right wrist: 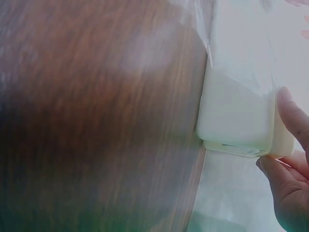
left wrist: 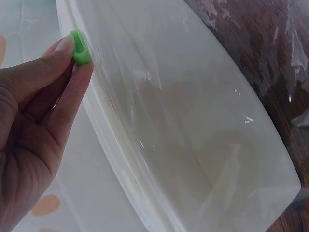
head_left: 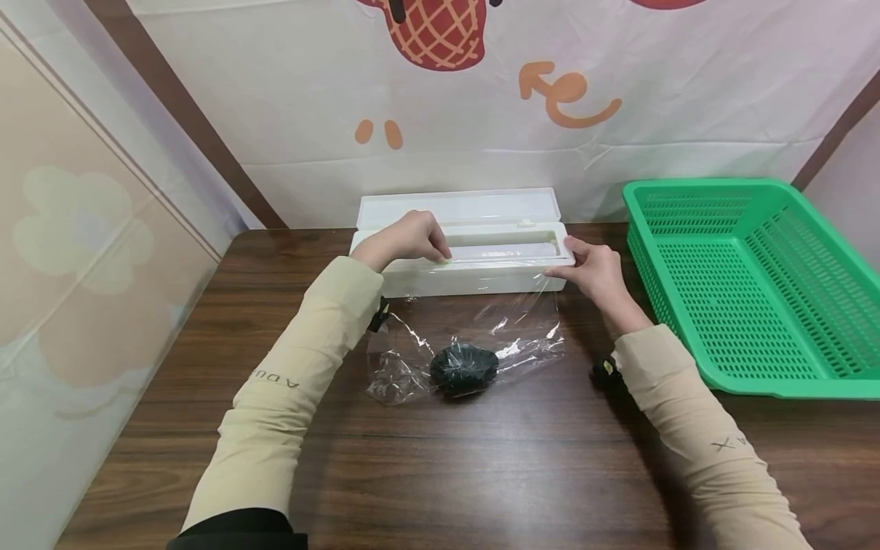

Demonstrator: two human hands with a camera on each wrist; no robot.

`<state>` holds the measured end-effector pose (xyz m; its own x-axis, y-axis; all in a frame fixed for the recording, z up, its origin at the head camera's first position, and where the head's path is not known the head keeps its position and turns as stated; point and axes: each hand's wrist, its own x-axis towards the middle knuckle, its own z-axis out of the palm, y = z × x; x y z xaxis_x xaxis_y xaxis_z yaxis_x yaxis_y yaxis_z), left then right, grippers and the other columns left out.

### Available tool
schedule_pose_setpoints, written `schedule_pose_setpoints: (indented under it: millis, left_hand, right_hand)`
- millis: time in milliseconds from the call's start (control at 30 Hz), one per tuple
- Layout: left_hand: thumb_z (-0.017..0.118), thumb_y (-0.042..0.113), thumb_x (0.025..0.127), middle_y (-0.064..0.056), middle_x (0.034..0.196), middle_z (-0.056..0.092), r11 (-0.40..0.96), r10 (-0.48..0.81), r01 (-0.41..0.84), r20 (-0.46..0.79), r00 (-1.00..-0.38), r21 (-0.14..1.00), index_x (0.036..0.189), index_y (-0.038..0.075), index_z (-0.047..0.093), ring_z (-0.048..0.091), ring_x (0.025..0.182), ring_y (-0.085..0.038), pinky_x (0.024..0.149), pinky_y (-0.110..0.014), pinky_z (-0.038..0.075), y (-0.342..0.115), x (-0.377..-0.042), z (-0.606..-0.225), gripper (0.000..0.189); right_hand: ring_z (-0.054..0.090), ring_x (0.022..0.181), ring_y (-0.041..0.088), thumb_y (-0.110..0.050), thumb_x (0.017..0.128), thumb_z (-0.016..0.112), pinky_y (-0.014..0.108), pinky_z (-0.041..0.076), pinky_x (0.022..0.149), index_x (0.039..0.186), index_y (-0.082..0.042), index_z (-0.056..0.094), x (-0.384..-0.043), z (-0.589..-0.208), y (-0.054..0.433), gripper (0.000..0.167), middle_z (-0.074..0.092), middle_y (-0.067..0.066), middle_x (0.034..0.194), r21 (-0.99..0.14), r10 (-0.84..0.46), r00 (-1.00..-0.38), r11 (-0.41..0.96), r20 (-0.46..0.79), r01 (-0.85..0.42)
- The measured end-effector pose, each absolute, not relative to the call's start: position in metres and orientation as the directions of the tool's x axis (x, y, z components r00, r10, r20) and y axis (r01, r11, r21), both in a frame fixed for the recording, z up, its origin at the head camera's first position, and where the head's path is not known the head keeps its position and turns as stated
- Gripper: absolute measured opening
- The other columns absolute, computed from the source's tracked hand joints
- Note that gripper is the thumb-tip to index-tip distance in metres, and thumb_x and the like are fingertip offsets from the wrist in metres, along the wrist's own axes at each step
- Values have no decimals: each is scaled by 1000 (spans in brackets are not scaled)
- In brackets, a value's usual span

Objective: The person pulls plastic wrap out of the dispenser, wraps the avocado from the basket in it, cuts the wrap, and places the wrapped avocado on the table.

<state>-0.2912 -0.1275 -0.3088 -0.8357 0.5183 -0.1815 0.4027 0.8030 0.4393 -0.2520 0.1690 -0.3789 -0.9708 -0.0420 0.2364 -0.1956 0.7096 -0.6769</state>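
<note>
A long white cling film dispenser box (head_left: 474, 281) stands at the back of the table with its lid (head_left: 461, 208) raised. Clear cling film (head_left: 406, 359) runs from its front edge over the tabletop, wrapped about a dark green avocado-shaped object (head_left: 464, 370). My left hand (head_left: 410, 237) pinches a small green slide cutter (left wrist: 81, 47) on the box's upper front edge, left of its middle. With thumb and fingers, my right hand (head_left: 596, 273) grips the box's right end; the right wrist view shows the thumb on the top edge (right wrist: 285, 121).
A green plastic basket (head_left: 715, 382) stands to the right, close to my right forearm. The dark wooden table (head_left: 481, 473) meets a printed cloth backdrop (head_left: 302, 92) behind the box.
</note>
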Motion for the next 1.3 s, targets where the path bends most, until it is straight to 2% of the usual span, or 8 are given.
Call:
schedule_pose_setpoints:
  millis: [200, 400, 633, 1300]
  left_hand:
    - [70, 8, 78, -6, 84, 70, 807, 511, 390, -193, -838, 443, 86, 6, 74, 62, 78, -17, 74, -31, 49, -130, -291, -309, 9]
    - [70, 9, 78, -6, 84, 70, 808, 509, 389, -191, -839, 442, 86, 6, 74, 63, 78, -17, 74, -31, 49, -132, -289, -308, 8]
    - [70, 8, 78, -7, 84, 70, 802, 518, 402, -182, -836, 442, 86, 5, 74, 63, 78, -17, 74, -31, 49, -136, -290, -308, 9]
    - [71, 8, 78, -6, 83, 71, 802, 502, 373, -188, -844, 466, 85, 5, 74, 64, 79, -17, 76, -33, 49, -145, -290, -310, 8]
  right_hand:
    - [57, 105, 32, -27, 64, 83, 42, 46, 84, 120, -3, 59, -252, -380, 170, 66, 56, 15, 120, -683, -42, -968, 701, 247, -205]
    - [57, 103, 33, -39, 60, 83, 39, 46, 82, 118, -6, 61, -250, -379, 170, 70, 58, 15, 117, -677, -44, -959, 699, 280, -229]
    - [56, 106, 33, -24, 65, 82, 42, 45, 85, 119, -3, 60, -253, -380, 170, 63, 56, 16, 120, -665, -54, -966, 716, 252, -213]
    - [57, 105, 31, -23, 64, 82, 41, 46, 84, 120, -1, 59, -254, -381, 170, 64, 56, 15, 120, -680, -48, -968, 703, 245, -207]
